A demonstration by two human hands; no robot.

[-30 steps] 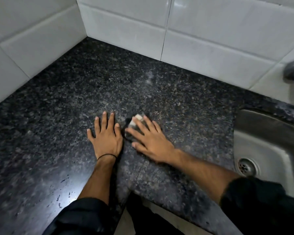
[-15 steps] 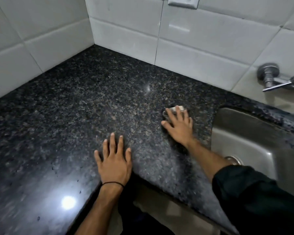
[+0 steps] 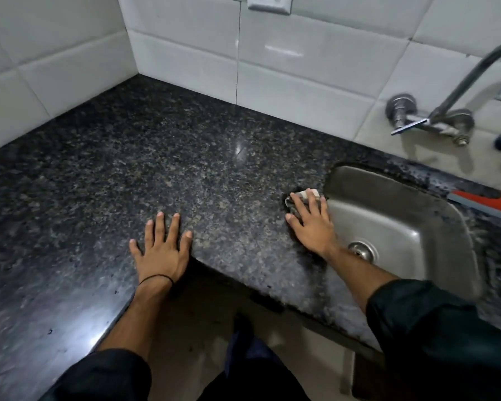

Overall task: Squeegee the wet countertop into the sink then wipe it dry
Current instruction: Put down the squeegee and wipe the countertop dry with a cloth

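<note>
Right hand presses a crumpled grey-white cloth flat-fingered at the stainless steel sink rim
Cloth's axis unclear; left hand splayed flat on speckled black granite countertop, open room leftward of the sink

White glossy wall tiles are meeting in corner ahead of you, catching soft glare. White socket plate is sitting at top edge of back wall, partly cropped. Chrome wall tap is arching out at your right. Pale floor is showing below you, dim, possibly tiled. Overhead light is reflecting bright at lower left.
</note>
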